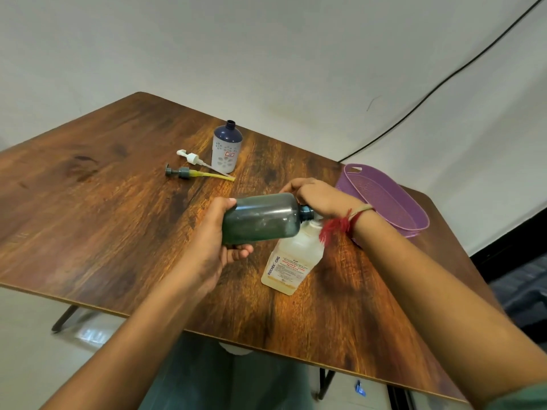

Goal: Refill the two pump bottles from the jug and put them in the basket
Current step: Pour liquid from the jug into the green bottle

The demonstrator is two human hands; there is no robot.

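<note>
The left hand is gripping the dark green bottle by its base, fingers clamped, tipping it sideways just above the jug on the worktop. The right hand is curling its fingers over the bottle's shoulder. The white bottle is standing beyond the jug, and the basket is sitting to the jug's right.

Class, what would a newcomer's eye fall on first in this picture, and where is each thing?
The dark bottle, held sideways in the middle: the left hand grips its base, the right hand curls over its shoulder, above the labelled jug. A purple basket sits at the right edge of the table; farther back, a blue-and-white bottle stands beside two pumps lying loose.
</note>
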